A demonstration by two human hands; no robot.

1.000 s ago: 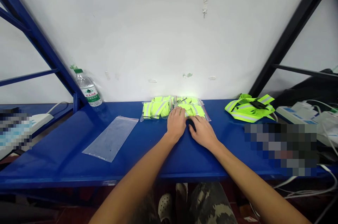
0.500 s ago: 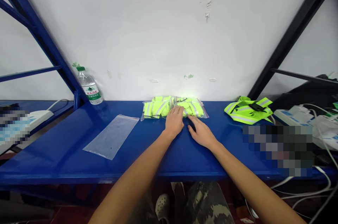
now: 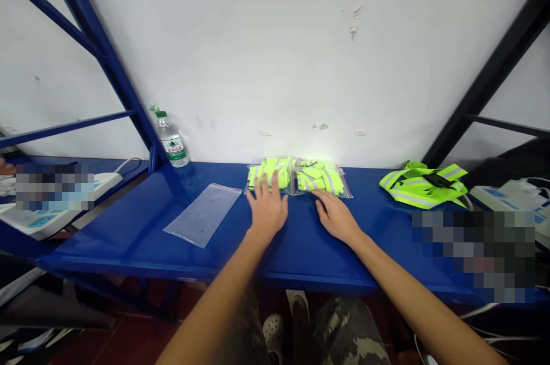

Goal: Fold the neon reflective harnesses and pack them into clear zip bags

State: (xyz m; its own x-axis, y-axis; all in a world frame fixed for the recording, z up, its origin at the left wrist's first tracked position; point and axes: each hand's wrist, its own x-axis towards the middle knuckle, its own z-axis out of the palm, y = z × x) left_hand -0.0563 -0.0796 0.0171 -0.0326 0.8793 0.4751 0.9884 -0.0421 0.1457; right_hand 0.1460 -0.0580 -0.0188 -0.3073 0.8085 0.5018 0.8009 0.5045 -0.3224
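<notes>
Two clear zip bags lie side by side against the wall, each packed with folded neon yellow reflective straps: the left packed bag (image 3: 281, 167) and the right packed bag (image 3: 320, 177). My left hand (image 3: 266, 210) is spread open, its fingertips over the front of the left bag. Whether they press on it I cannot tell. At the front edge of the right bag rests my right hand (image 3: 337, 219), fingers stretched out and holding nothing. A flat clear zip bag (image 3: 204, 216) lies left of my hands. To the right sits a loose bundle of neon straps (image 3: 412, 187) with a black buckle.
A water bottle (image 3: 174, 144) with a green cap stands at the back left of the blue table (image 3: 129, 239). Blurred-out items (image 3: 476, 250) occupy the right end. Power strips (image 3: 501, 199) with cables lie beyond the frame post (image 3: 476, 73).
My left hand has drawn back leftward from between the bags and its fingers have spread. A gap now shows between the two packed bags. The camera view has shifted left.
</notes>
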